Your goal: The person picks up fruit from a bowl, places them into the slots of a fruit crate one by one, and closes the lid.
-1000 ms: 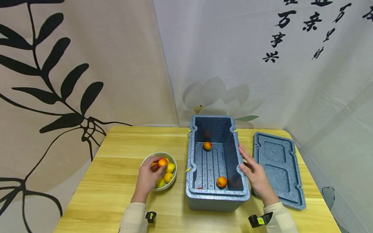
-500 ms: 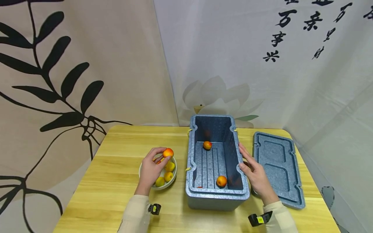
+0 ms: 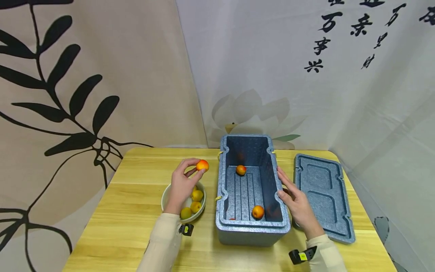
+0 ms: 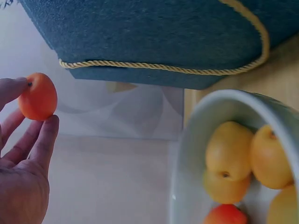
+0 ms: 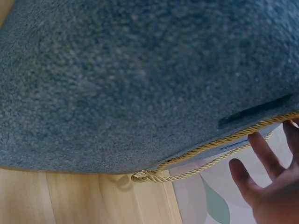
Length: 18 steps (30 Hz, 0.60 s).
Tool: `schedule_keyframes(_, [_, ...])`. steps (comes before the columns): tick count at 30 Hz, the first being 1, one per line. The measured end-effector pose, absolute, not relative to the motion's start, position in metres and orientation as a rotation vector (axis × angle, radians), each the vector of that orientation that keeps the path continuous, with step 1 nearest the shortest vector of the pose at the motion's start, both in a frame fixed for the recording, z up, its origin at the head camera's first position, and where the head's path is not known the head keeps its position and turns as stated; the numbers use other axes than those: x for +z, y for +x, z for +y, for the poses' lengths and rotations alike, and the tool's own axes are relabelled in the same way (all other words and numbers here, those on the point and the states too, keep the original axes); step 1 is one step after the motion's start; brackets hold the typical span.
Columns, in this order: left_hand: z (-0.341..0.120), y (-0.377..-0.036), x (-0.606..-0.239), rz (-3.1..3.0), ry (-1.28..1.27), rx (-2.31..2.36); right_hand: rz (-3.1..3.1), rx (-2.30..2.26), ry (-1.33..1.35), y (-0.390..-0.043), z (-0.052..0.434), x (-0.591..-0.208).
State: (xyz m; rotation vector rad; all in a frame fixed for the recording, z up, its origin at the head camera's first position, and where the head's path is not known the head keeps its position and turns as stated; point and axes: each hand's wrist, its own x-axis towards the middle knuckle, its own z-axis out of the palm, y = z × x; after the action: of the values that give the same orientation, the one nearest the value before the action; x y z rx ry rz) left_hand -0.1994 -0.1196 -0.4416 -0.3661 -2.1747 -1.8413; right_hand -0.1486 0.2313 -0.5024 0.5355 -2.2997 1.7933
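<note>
Head view: left hand (image 3: 181, 185) raised above bowl (image 3: 166, 194), pinching orange-red fruit (image 3: 202, 165) between thumb and fingertips. Fruit in the air, just left of foam box (image 3: 252, 230), near its far-left rim, at about 1 o'clock from bowl. Bowl on wooden table (image 3: 129, 211), at 9 o'clock from box, just beside it, not touching as far as visible. Three yellowish fruits (image 3: 195, 201) showing in bowl, rest hidden under hand.

Right hand (image 3: 295, 202) flat against right rim and outer wall of box, fingers straight, gripping nothing. Box open, blue-grey, long axis running 12 to 6 o'clock. Inside: one orange fruit (image 3: 241, 170) toward 12 o'clock end of floor, second orange fruit (image 3: 258, 212) toward 6 o'clock end near right wall. Red speck at near-left inner edge, too small to tell. Lid (image 3: 323, 196) lying flat on table at 3 o'clock from box, inner side up, right hand between the two.

Left wrist view: fruit (image 4: 38, 96) held at fingertips, thumb on top, fingers (image 4: 44, 140) under. Yellow cord (image 4: 159, 69) along box wall above. Bowl rim (image 4: 196, 140) at lower right with yellow fruits and one reddish one at bottom.

Right wrist view: box wall (image 5: 140, 79) filling frame, yellow cord (image 5: 205, 151) beneath, straight fingers (image 5: 261, 151) at right edge.
</note>
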Motion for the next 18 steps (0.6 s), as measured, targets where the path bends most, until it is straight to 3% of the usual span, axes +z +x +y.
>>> schedule_keyframes(18, [-0.118,-0.237,-0.440,-2.071,-0.466,-1.787,-2.272,1.823,0.533,-0.148,0.230,-0.501])
